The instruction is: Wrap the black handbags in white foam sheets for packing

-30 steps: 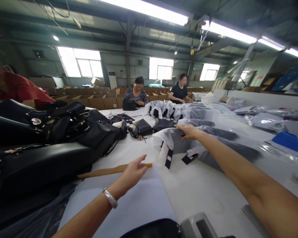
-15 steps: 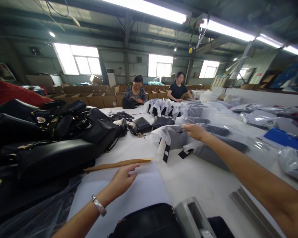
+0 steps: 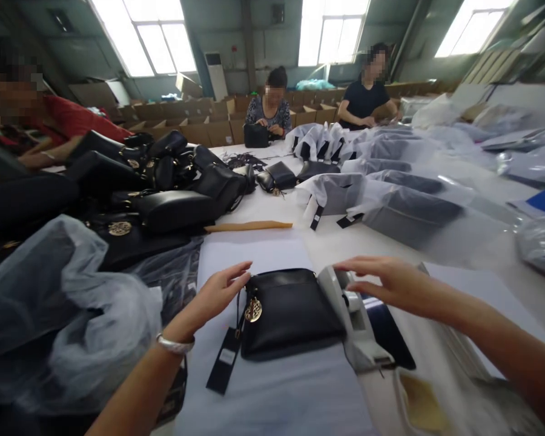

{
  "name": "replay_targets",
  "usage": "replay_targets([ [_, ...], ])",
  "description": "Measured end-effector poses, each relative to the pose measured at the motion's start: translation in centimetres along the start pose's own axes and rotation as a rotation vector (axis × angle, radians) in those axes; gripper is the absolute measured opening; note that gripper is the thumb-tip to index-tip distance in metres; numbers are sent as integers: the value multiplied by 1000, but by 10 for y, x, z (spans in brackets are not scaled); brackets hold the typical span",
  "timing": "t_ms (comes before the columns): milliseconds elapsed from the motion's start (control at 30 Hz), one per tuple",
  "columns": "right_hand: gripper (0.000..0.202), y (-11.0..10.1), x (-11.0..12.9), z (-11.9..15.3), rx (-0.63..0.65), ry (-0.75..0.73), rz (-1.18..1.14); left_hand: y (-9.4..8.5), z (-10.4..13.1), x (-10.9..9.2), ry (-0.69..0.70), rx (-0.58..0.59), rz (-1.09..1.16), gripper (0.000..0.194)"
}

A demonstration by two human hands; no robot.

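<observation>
A black handbag (image 3: 290, 321) with a round gold charm (image 3: 253, 310) lies flat on white sheets in front of me. Its black hang tag (image 3: 222, 360) rests beside it on the left. My left hand (image 3: 215, 297) is at the bag's upper left corner, fingers extended; whether they touch it I cannot tell. A grey tape dispenser (image 3: 361, 339) stands against the bag's right side. Over its far end is my right hand (image 3: 384, 278), thumb and fingers apart and nothing in them. Behind the dispenser lies a dark flat item (image 3: 390, 333), partly hidden.
Black handbags (image 3: 177, 209) are heaped at left, with crumpled clear plastic (image 3: 109, 321) nearer me. Bags in translucent covers (image 3: 413, 209) line the right. A brown paper strip (image 3: 249, 226) lies ahead. Co-workers sit or stand across the table and at far left; cardboard boxes (image 3: 218, 130) are behind.
My right hand has let go of a translucent cover and come back toward me, over the tape dispenser. My left hand is now beside the bag's corner. The view has tilted down.
</observation>
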State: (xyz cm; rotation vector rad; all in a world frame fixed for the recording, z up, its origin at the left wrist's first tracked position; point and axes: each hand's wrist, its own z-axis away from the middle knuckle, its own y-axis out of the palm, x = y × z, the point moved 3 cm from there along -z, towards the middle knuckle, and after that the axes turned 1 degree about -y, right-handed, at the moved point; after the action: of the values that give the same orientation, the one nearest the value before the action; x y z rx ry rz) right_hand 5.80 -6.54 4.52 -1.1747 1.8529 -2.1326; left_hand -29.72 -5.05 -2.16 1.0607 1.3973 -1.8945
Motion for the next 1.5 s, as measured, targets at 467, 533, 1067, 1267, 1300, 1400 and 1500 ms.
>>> replay_targets([
  [467, 57, 127, 53, 36, -165, 139, 17, 70, 102, 42, -54, -170, 101, 70],
  [533, 45, 112, 55, 41, -203, 100, -7, 69, 107, 48, -62, -238, 74, 74],
  [1067, 50, 4, -121, -40, -618, 430, 24, 34, -20, -67, 221, -185, 183, 56],
  [1267, 65, -61, -205, -137, -623, 430, 267, 79, -211, -98, 122, -74, 179, 88],
  [1300, 65, -73, -220, -150, -604, 436, 303, 86, -239, -98, 106, -94, 172, 92],
  [1400, 57, -101, -264, -181, -517, 463, 386, 107, -309, -95, 63, -138, 182, 96],
  [1500, 41, -115, -298, -204, -388, 468, 430, 126, -359, -92, 49, -145, 231, 90],
])
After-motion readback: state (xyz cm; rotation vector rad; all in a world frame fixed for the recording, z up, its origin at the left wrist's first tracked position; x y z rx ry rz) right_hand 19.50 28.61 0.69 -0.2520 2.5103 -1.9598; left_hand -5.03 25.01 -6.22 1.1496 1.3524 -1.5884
